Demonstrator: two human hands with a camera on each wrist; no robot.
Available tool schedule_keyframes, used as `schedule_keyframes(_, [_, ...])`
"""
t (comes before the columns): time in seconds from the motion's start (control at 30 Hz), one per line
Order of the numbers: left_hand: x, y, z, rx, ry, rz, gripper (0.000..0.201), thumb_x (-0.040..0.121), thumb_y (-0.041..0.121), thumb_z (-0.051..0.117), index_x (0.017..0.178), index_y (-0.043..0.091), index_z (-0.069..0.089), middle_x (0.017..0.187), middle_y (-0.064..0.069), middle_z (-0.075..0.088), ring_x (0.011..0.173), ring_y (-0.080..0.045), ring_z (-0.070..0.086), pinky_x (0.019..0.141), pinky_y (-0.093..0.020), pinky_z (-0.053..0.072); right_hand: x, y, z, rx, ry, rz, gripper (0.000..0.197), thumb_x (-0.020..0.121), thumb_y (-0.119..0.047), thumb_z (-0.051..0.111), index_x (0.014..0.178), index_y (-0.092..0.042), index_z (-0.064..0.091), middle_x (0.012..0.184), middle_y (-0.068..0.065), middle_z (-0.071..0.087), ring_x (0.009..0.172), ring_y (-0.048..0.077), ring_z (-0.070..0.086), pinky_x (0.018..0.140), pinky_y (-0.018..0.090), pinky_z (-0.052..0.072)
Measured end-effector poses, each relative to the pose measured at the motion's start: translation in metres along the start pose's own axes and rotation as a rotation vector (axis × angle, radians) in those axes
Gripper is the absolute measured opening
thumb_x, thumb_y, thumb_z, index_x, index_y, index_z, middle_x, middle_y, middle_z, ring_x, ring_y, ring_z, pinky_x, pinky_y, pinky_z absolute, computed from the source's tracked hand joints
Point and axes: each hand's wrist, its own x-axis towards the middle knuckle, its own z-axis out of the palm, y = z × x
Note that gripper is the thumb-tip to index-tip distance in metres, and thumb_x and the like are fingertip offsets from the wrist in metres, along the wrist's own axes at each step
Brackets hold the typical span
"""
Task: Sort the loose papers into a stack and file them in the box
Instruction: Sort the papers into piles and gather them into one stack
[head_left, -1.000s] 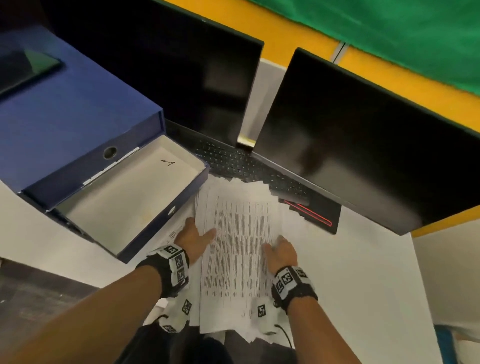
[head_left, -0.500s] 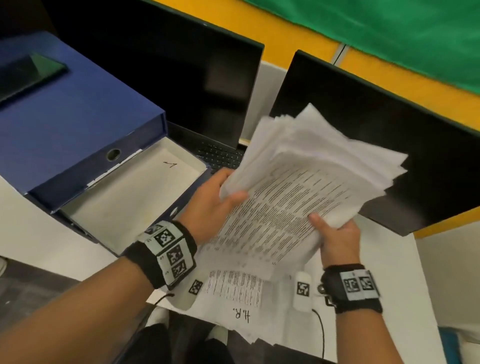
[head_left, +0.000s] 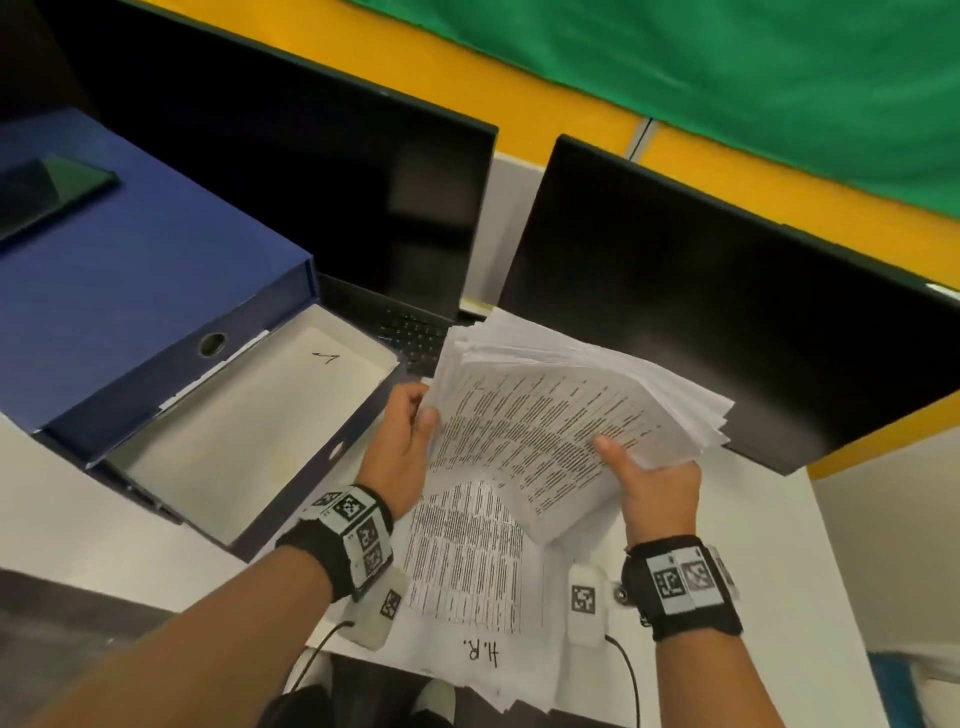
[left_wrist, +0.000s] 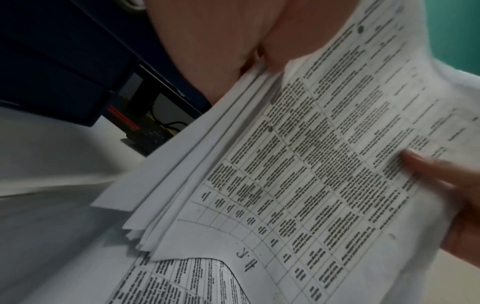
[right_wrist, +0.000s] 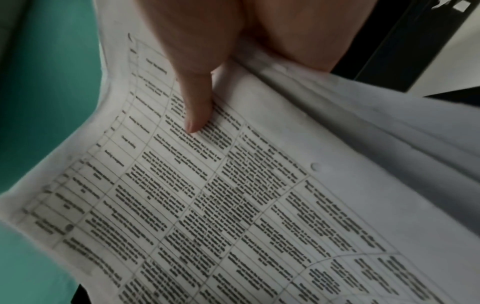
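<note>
Above a white worktop (head_left: 753, 545) fronted by two dark monitors (head_left: 727, 322), a person is lifting a thick bundle of printed papers (head_left: 561, 415) clear of the surface, apparently so that its ragged edges can be squared. The left hand (head_left: 402, 447) is closing its grip on the bundle's left edge, thumb on the printed top sheet and fingers hidden beneath; the right hand (head_left: 657, 483) is clamping the near right corner the same way, its thumb lying flat across the tables of text in the right wrist view. Held at two sides, the sheets are sagging and fanning out at the far corner, so the bundle is not yet a tidy stack. More papers, the top one marked "H.R." (head_left: 480, 652), are lying on the worktop directly below, overhanging its near edge, which suggests the gathering is only partly done. The open blue file box (head_left: 332, 447) is sitting just left of the hands, its pale interior appearing empty, presumably placed there for a short carry. A dark keyboard (head_left: 410, 332) is lying behind the bundle, below the monitors.
</note>
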Motion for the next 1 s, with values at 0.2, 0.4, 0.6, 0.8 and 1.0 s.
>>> schedule_keyframes(0.2, [0.014,-0.017,0.0,-0.139,0.241,-0.112,0.016,0.101,0.022,0.046,0.091,0.022,0.058,0.099,-0.005,0.07,0.093,-0.019,0.069,0.079,-0.037,0.056,0.004,0.003,-0.001,-0.028,-0.029,-0.01,0.042,0.071,-0.003,0.084,0.101,-0.027,0.068,0.093,-0.016,0.075,0.086,-0.001,0.07,0.063,0.014,0.056])
schedule_keyframes(0.4, [0.024,-0.021,0.006,-0.058,0.243,-0.142,0.016,0.104,0.022,0.039,0.103,0.012,0.052,0.101,-0.005,0.067,0.095,-0.019,0.066,0.078,-0.033,0.056,0.006,0.011,0.002,-0.023,-0.016,0.017,0.04,0.074,-0.008,0.083,0.103,-0.03,0.067,0.093,-0.017,0.074,0.086,0.0,0.07,0.066,0.017,0.057])
schedule_keyframes(0.6, [0.017,0.0,0.0,-0.017,0.043,-0.135,0.037,0.101,0.017,0.044,0.109,0.053,0.046,0.114,0.007,0.067,0.102,-0.01,0.067,0.084,-0.042,0.059,0.008,0.013,-0.002,-0.02,0.003,0.032,0.037,0.077,-0.012,0.081,0.109,-0.026,0.068,0.099,-0.009,0.075,0.089,0.007,0.071,0.073,0.026,0.06])
schedule_keyframes(0.8, [-0.003,0.041,-0.001,-0.129,-0.208,0.157,0.093,0.08,0.016,0.073,0.148,0.037,0.013,0.148,0.005,0.037,0.132,-0.002,0.045,0.097,-0.029,0.05,0.003,-0.021,-0.008,0.033,-0.023,-0.068,0.032,0.08,-0.001,0.075,0.103,-0.022,0.069,0.097,-0.01,0.076,0.092,0.007,0.072,0.073,0.019,0.058])
schedule_keyframes(1.0, [0.015,0.024,-0.009,-0.043,-0.122,0.072,0.082,0.077,0.032,0.079,0.142,0.028,0.03,0.134,0.008,0.054,0.123,-0.007,0.055,0.097,-0.042,0.054,0.001,-0.005,-0.006,-0.007,-0.06,-0.043,0.04,0.07,0.006,0.081,0.106,-0.009,0.069,0.099,-0.001,0.077,0.094,0.015,0.073,0.078,0.029,0.06])
